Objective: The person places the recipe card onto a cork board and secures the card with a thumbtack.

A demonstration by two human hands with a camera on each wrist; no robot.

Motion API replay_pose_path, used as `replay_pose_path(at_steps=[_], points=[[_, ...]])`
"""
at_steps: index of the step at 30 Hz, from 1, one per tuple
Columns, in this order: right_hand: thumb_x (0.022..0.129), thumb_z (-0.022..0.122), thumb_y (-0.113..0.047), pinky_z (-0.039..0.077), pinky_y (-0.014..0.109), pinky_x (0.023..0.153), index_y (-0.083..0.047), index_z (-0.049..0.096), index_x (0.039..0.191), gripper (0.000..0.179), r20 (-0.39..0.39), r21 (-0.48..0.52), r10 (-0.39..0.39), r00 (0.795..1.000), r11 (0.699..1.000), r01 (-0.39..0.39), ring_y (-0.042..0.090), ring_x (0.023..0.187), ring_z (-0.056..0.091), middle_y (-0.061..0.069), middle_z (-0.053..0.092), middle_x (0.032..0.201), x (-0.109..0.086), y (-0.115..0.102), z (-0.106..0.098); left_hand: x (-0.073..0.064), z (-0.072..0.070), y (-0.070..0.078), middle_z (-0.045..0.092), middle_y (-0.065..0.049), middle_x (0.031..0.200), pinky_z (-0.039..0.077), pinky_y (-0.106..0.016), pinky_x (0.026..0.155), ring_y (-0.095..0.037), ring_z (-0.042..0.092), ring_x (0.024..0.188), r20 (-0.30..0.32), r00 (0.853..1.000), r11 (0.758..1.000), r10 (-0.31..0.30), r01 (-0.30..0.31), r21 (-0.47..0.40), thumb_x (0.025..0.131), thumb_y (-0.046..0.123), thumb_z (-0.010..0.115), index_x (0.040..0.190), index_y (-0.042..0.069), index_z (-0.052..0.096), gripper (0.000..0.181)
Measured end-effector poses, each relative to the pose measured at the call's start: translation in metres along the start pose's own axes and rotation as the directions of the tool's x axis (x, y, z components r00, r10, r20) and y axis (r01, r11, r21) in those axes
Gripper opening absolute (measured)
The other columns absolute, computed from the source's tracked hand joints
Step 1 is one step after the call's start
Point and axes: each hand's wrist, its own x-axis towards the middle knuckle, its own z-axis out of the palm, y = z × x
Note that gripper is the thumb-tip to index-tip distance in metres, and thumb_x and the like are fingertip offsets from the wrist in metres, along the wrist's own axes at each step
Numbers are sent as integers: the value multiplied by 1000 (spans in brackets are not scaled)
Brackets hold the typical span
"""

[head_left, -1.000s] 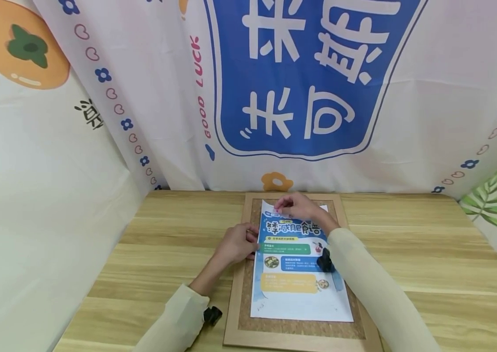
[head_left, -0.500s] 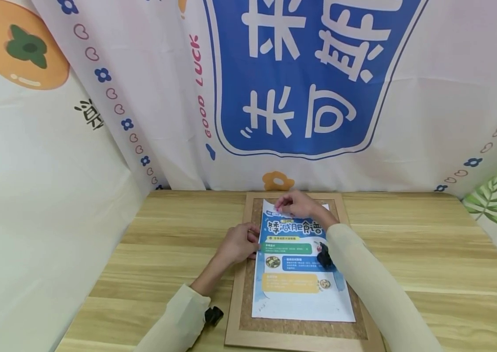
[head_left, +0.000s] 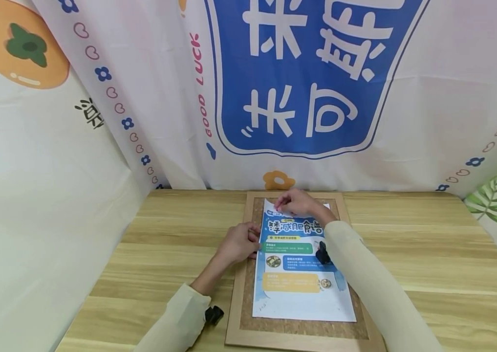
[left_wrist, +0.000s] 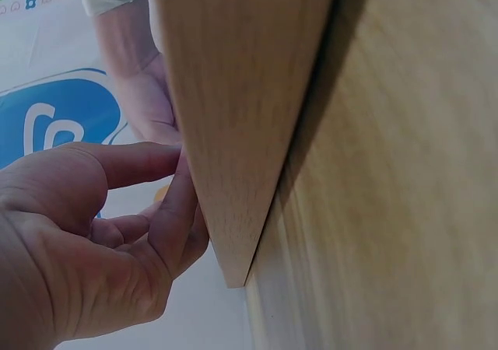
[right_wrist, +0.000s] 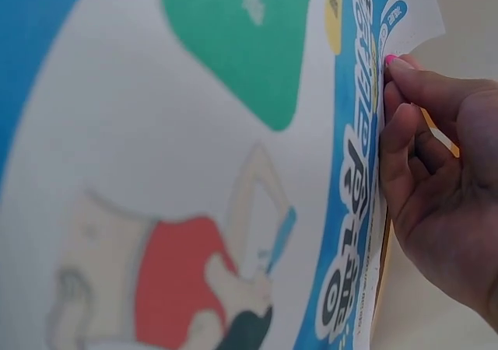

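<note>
A printed poster (head_left: pixel 303 305) in blue and white lies over a wood-framed cork board (head_left: pixel 310 326) in the head view. At the poster's left edge my left hand (head_left: pixel 236 243) pinches the paper between thumb and fingers; the left wrist view shows this hand (left_wrist: pixel 101 218) with its fingertips meeting beside the wooden frame (left_wrist: pixel 233 117), which partly hides them. Near the poster's top left corner my right hand (head_left: pixel 298 204) holds a small pink push pin (right_wrist: pixel 391 59) between thumb and index finger. In the right wrist view, the poster's top corner (right_wrist: pixel 416 23) curls up beyond the right fingertips.
The board rests on a wood-grain table (head_left: pixel 178 230), its far end close to a printed white cloth backdrop (head_left: pixel 178 161). Another cloth (head_left: pixel 46 195) hangs along the left side. Both forearms wear pale sleeves with small black devices (head_left: pixel 214 316) at the wrists.
</note>
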Motion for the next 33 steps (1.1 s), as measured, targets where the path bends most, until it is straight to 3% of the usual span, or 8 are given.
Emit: replay_pose_path(at_steps=[4, 9, 13, 27, 33], points=[[105, 67, -13, 49, 24, 69, -12, 79, 113, 15, -9, -21, 1, 1000, 1000, -1, 19, 80, 60, 7, 76, 106, 1, -1, 1, 0, 0, 0, 72, -14, 93, 66, -29, 60, -18, 71, 72, 1, 1000, 1000, 2, -2, 1, 94, -6, 73, 124, -4, 67, 30], [105, 67, -13, 53, 29, 86, -13, 80, 113, 15, -22, -65, -10, 1000, 998, 9, 21, 99, 65, 7, 78, 115, 0, -3, 0, 0, 0, -1, 71, -14, 92, 66, -29, 60, -17, 70, 72, -1, 1000, 1000, 2, -2, -3, 94, -7, 73, 125, -5, 67, 32], [104, 69, -13, 54, 33, 93, -13, 81, 111, 14, -32, -84, -13, 999, 996, 11, 23, 103, 67, 6, 79, 114, 0, -6, 0, 0, 1, 0, 71, -14, 92, 66, -29, 59, -17, 70, 71, -3, 1000, 1000, 6, -6, -3, 94, -7, 73, 124, -4, 67, 31], [100, 73, -12, 52, 29, 79, -13, 83, 107, 12, -53, -84, 3, 999, 996, -7, 21, 92, 65, 5, 79, 104, 4, -10, 1, -1, 0, -2, 72, -15, 92, 66, -29, 60, -18, 71, 70, -1, 1000, 1000, 7, -7, -11, 93, -8, 72, 121, -4, 68, 29], [101, 72, -13, 51, 34, 89, -16, 83, 106, 12, -62, -82, 46, 997, 995, -51, 24, 101, 65, 4, 80, 107, 5, -12, 1, -1, -1, -1, 72, -14, 92, 66, -28, 60, -17, 71, 70, -3, 1000, 1000, 3, -3, -9, 94, -7, 72, 123, -4, 67, 29]])
